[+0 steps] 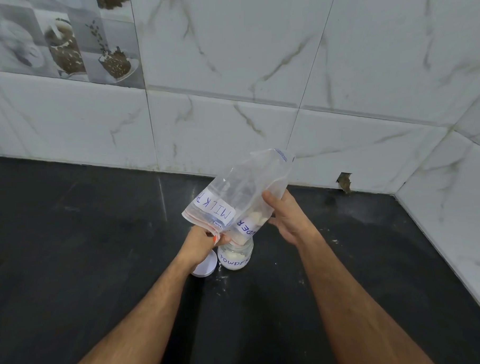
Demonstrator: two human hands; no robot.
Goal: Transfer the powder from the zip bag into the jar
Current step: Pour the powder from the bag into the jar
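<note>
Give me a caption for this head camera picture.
Two hands tip a zip bag of clumpy powder into an open jar on a dark counter.

A dark countertop (71, 244) (dusted white) meets marble-patterned wall tiles (255, 57).

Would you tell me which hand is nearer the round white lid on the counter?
Left. The left hand is just above the round white lid; the right hand is beyond the jar.
</note>
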